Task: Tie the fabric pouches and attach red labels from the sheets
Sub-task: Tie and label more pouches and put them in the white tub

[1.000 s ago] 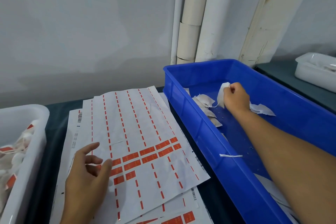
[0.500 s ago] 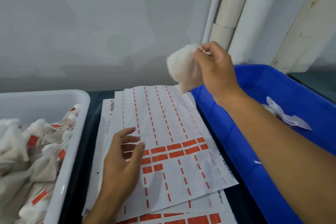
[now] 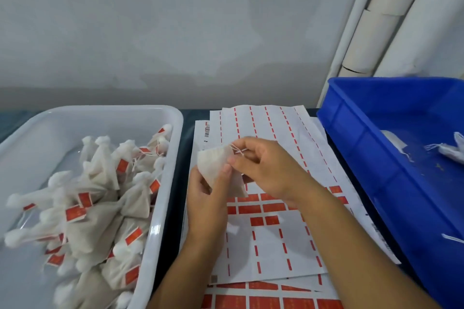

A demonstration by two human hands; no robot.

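Observation:
Both hands hold one white fabric pouch (image 3: pixel 213 165) above the label sheets (image 3: pixel 271 241). My left hand (image 3: pixel 206 198) grips the pouch's body from below. At the pouch's mouth, my right hand (image 3: pixel 261 165) pinches the thin white drawstring (image 3: pixel 238 150). The sheets are white backing paper with a few red labels (image 3: pixel 263 208) left in rows near the middle and more on the sheet beneath at the bottom edge.
A white tub (image 3: pixel 165 208) on the left holds several tied pouches with red labels (image 3: pixel 105 198). A blue crate (image 3: pixel 364 148) on the right holds a few loose white pouches (image 3: pixel 449 149). A grey wall and white pipes (image 3: pixel 391 20) stand behind.
My right hand carried the pouch from the blue crate down over the sheets. My left hand left the sheet and took hold of the pouch. The view swung left.

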